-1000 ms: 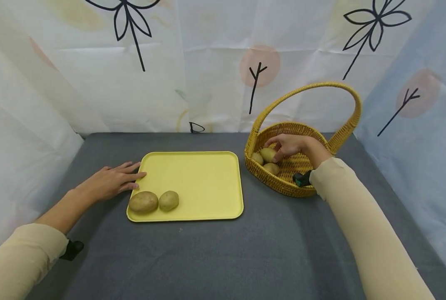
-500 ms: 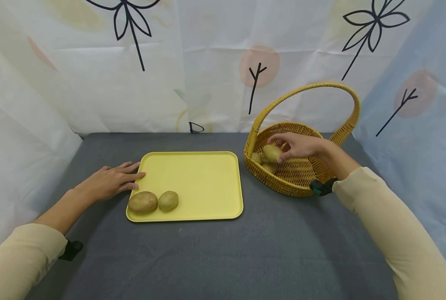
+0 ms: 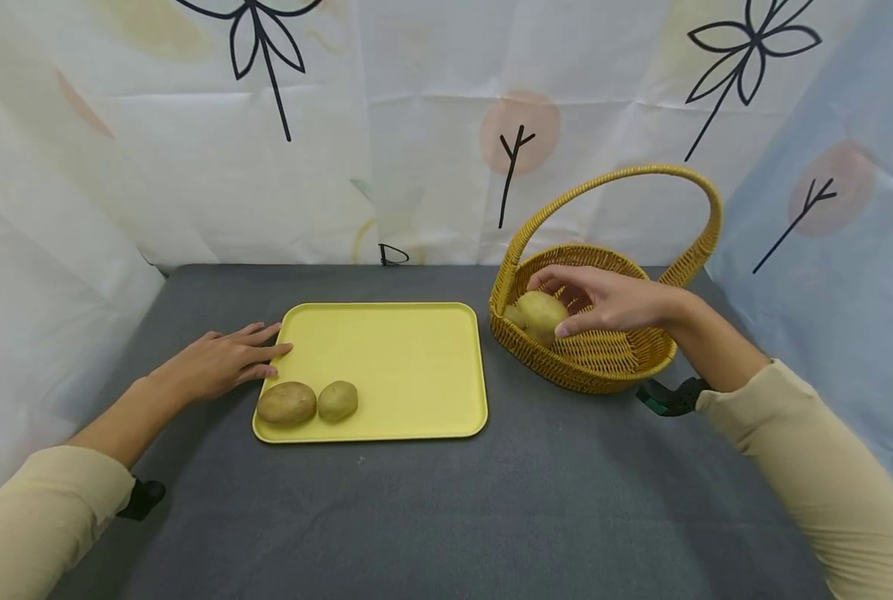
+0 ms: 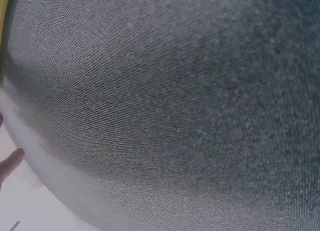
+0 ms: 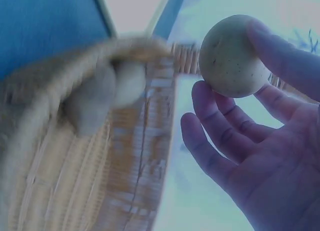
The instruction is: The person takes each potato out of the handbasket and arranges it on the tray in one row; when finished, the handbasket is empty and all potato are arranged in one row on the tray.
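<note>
My right hand (image 3: 604,302) pinches a potato (image 3: 542,313) between thumb and fingers, over the left part of the yellow wicker basket (image 3: 604,379). In the right wrist view that potato (image 5: 234,58) shows pale and speckled, apart from the basket wall. Two more potatoes (image 5: 92,101) lie inside the basket, blurred in that view. My left hand (image 3: 217,362) rests with fingers spread on the left rim of the yellow tray (image 3: 401,367). A larger brown potato (image 3: 286,404) and a smaller rounder potato (image 3: 337,401) sit side by side in the tray's near left corner.
The basket's tall arched handle (image 3: 645,169) rises above my right hand. Dark grey cloth (image 3: 431,517) covers the table. A white patterned curtain (image 3: 424,133) hangs behind the table and along both sides.
My right hand has taken hold of a potato in the basket and raised it, with the forearm swinging to the right. My left hand and the tray stay where they were.
</note>
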A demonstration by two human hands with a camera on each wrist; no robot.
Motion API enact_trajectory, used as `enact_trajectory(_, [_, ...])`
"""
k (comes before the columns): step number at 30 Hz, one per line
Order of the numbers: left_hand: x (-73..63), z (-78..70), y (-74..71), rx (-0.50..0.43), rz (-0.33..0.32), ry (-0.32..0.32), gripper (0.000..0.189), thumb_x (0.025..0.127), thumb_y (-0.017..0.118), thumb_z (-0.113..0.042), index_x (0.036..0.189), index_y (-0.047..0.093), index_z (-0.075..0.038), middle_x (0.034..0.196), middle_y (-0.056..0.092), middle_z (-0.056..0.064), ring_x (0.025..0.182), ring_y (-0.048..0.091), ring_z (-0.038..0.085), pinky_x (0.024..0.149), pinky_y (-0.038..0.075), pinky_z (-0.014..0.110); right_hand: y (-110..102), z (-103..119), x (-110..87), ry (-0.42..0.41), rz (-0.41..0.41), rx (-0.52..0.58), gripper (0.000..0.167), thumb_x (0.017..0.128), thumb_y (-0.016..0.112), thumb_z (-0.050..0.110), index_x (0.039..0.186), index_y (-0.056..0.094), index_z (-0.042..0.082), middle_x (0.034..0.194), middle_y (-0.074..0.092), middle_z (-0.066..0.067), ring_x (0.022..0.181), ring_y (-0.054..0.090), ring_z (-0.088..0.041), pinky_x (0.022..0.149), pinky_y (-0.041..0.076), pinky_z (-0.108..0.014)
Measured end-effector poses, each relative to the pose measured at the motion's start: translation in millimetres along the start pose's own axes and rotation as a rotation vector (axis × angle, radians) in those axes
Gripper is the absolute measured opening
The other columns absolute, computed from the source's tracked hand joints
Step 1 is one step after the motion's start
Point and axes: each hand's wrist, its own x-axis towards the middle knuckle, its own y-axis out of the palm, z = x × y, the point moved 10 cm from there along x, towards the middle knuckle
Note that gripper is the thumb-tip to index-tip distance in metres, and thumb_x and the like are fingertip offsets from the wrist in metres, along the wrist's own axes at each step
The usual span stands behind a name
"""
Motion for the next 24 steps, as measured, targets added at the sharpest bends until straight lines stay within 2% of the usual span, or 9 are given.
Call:
enact_trajectory(7, [-0.3,1.2,1.5,-0.013,0.008,-0.005,0.051,0.103,0.053,-0.041,0.147,0.053,-0.016,0.157,0.036,0.019,0.141,0.037,0.042,0.089,0.04,0.065,40.5,39.4,20.6,-0.099,0.098,-0.012,0.061,0.093,0.073,0.013,0.144,0.041,0.003,0.132,0.052,-0.01,0.115,0.054,-0.025,0.097,0.046,-0.046])
enact_trajectory(10, [-1.0,2.1,1.8,-0.01,0.005,-0.002,0.05,0.103,0.053,-0.041,0.146,0.054,-0.016,0.157,0.037,0.018,0.141,0.037,0.041,0.088,0.041,0.064,61.1,48.8,34.0,-0.127,0.146,-0.01,0.059,0.092,0.073,0.012,0.142,0.041,0.006,0.125,0.056,-0.009,0.108,0.057,-0.023,0.093,0.048,-0.045])
enact_trajectory(14, [-0.2,3.3,3.3,-0.002,0.004,-0.003,0.05,0.103,0.053,-0.041,0.146,0.054,-0.017,0.156,0.037,0.018,0.14,0.038,0.041,0.088,0.042,0.063,89.9,49.3,54.4,-0.151,0.184,-0.014,0.057,0.093,0.073,0.013,0.141,0.042,0.008,0.126,0.055,-0.01,0.107,0.058,-0.022,0.091,0.049,-0.044])
enact_trajectory(18, [0.9,2.2,3.4,-0.006,0.007,-0.004,0.05,0.103,0.053,-0.042,0.146,0.054,-0.016,0.156,0.037,0.019,0.14,0.038,0.042,0.088,0.041,0.064,120.4,45.1,74.6,-0.15,0.215,-0.024,0.057,0.093,0.072,0.012,0.141,0.043,0.006,0.129,0.051,-0.012,0.113,0.054,-0.023,0.095,0.047,-0.046])
enact_trajectory(24, [-0.1,2.6,3.2,0.006,-0.001,-0.004,0.05,0.103,0.053,-0.041,0.146,0.054,-0.016,0.156,0.037,0.019,0.14,0.039,0.042,0.086,0.042,0.062,158.5,47.4,100.3,-0.136,0.272,-0.053,0.058,0.092,0.074,0.011,0.141,0.044,0.006,0.127,0.05,-0.012,0.102,0.056,-0.021,0.091,0.048,-0.037])
